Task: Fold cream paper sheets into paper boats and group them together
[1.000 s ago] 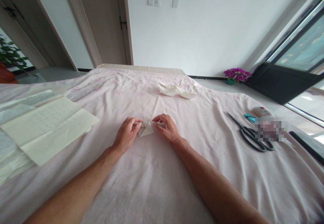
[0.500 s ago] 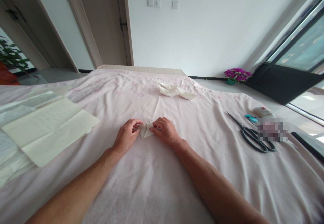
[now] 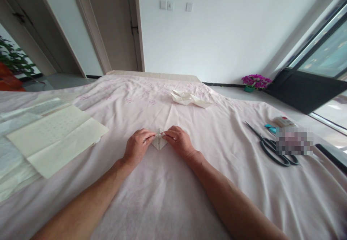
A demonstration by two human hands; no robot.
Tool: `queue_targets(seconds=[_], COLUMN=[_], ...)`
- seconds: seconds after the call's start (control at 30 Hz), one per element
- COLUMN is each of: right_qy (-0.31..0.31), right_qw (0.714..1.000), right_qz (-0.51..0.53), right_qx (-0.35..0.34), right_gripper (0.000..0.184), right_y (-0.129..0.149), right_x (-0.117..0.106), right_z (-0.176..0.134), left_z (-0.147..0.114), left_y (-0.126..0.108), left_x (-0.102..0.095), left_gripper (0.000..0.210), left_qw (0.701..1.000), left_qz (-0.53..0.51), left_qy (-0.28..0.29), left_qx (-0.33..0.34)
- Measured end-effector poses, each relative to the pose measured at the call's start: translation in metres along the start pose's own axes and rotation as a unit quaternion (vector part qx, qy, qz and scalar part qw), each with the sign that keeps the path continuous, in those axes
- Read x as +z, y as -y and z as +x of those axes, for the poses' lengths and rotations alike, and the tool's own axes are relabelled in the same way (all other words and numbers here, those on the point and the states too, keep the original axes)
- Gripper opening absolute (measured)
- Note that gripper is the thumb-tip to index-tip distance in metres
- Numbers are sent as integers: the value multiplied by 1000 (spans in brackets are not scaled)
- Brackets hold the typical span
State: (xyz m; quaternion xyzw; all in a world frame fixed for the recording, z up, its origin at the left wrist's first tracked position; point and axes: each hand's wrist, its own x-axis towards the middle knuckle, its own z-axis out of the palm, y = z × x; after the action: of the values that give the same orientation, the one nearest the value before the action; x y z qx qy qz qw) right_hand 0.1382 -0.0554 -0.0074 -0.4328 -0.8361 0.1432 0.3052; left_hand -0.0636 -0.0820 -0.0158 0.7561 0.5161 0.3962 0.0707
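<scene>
A small piece of folded paper [image 3: 159,143], cream with dark marks near its middle, rests on the pink cloth between my hands. My left hand [image 3: 138,145] pinches its left side between thumb and fingers. On the opposite side my right hand [image 3: 179,141] grips the paper the same way, thumb toward me. The fingertips cover the paper's side corners; its lower point shows below them. Farther off on the cloth lie folded paper boats [image 3: 189,99], touching one another.
Cream paper sheets [image 3: 62,135] are spread at the left. To the right lie black-handled scissors [image 3: 273,151], with a blue item [image 3: 270,128], a small pale packet [image 3: 284,121] and a blurred-out object [image 3: 294,141] beside them. The floral cloth [image 3: 162,196] is wrinkled.
Both hands have shifted their pinch on the folded paper, fingertips now closer together over its upper part. The paper's lower point looks more centred. The view has moved slightly.
</scene>
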Motion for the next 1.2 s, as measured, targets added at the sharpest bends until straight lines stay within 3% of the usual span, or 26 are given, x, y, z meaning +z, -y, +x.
queue_targets(seconds=[0.47, 0.73, 0.9, 1.0, 1.2], right_qy=[-60, -127, -180, -196, -221], right_qw=[991, 963, 931, 913, 889], right_qz=[114, 236, 312, 349, 387], right_qx=[21, 39, 58, 81, 107], right_gripper=[25, 29, 29, 30, 33], right_y=[-5, -2, -1, 1, 2], right_x=[4, 1, 3, 4, 6], right_z=[1, 3, 6, 7, 8], left_z=[3, 4, 4, 7, 14], left_y=[-5, 0, 1, -2, -6], left_x=[-8, -4, -2, -1, 4], left_gripper=[21, 20, 25, 27, 25], left_qw=[998, 982, 955, 938, 863], left_qz=[14, -21, -111, -206, -414], left_qy=[-58, -173, -226, -232, -239], left_qx=[32, -75, -155, -157, -162])
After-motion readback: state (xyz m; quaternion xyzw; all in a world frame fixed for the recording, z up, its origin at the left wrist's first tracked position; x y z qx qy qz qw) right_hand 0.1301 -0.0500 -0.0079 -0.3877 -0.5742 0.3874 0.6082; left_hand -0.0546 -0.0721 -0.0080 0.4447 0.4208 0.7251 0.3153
